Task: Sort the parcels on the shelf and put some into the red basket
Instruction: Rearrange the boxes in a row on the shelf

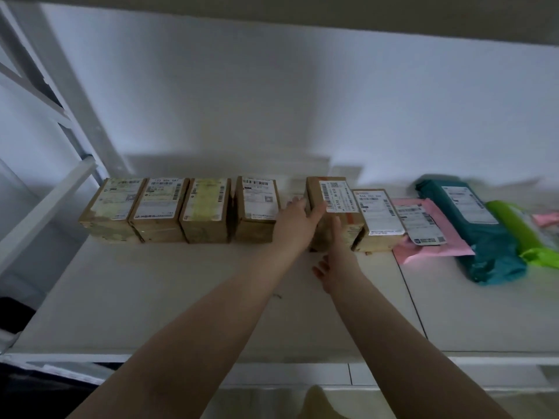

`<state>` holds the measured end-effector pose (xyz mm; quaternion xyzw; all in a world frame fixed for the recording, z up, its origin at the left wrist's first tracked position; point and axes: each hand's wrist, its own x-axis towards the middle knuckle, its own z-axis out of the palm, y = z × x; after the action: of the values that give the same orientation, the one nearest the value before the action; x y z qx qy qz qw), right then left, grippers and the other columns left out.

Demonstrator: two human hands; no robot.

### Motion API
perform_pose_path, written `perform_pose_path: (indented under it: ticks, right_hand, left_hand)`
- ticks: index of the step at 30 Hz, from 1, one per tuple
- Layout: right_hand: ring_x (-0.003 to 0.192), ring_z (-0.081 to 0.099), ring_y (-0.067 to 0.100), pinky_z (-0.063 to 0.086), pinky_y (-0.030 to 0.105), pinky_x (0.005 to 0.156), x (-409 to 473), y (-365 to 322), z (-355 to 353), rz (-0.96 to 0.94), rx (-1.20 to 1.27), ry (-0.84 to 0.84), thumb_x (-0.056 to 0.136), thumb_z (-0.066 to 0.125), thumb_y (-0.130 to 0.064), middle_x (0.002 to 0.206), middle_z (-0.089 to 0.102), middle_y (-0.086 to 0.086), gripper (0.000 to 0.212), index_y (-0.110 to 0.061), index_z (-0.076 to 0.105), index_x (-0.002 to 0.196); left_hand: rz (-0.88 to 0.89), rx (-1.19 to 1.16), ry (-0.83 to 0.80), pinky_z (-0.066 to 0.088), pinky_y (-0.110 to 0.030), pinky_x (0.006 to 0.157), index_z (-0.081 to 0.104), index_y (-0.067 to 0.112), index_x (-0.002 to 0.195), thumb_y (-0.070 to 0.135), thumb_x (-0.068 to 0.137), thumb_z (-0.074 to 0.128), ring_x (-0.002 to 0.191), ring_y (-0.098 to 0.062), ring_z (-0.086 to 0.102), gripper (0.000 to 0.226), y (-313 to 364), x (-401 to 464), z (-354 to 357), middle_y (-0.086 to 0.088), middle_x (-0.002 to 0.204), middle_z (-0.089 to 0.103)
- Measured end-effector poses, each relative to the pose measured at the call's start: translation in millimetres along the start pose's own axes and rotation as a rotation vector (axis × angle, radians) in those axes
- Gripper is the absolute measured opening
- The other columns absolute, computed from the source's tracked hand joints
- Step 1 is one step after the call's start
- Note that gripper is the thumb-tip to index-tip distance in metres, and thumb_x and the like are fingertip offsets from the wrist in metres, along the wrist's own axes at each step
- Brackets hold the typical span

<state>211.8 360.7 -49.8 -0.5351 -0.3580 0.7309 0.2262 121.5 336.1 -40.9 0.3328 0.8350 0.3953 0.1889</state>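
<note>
White shelf (187, 297), head view. Six cardboard parcels stand in a row toward the back edge, each with a white shipping label and barcode on top.

Four boxes sit at the left end of the row: first box (110, 211), second box (158, 210) with a top line reading roughly "133 906 087" (blurred), third box (205, 211) with a yellowed label, fourth box (257, 210). A gap separates the fourth from the fifth box (338, 207), whose label reads "J6-510" along one edge.

Left hand (295, 223): the grip is on the fifth box's left side, thumb curled over its top edge, fingers behind it. Right hand (334, 261): fingers straight and pressed flat against the box's front face, thumb free.

Sixth box (378, 219) stands just beside the fifth on its right; label text too blurred to read.

Toward the right end lie soft mailers: pink mailer (429, 229), teal mailer (475, 228), green mailer (520, 229), all labelled, print illegible.

Red basket not in view
</note>
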Motion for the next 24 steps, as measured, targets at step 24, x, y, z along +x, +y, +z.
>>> perform_pose_path:
  ticks: [24]
  right_hand:
    - [0.125, 0.048, 0.027, 0.047, 0.04, 0.085, 18.7, -15.9, -7.0, 0.127, 0.053, 0.071, 0.073, 0.073, -0.063, 0.141, 0.047, 0.006, 0.094, -0.018, 0.037, 0.147]
  left_hand:
    - [-0.167, 0.712, 0.383, -0.011, -0.057, 0.115, 0.02, 0.023, 0.153, 0.068, 0.09, 0.028, 0.148, -0.038, -0.009, 0.077, -53.6, 15.0, -32.5, -0.013, 0.163, 0.005]
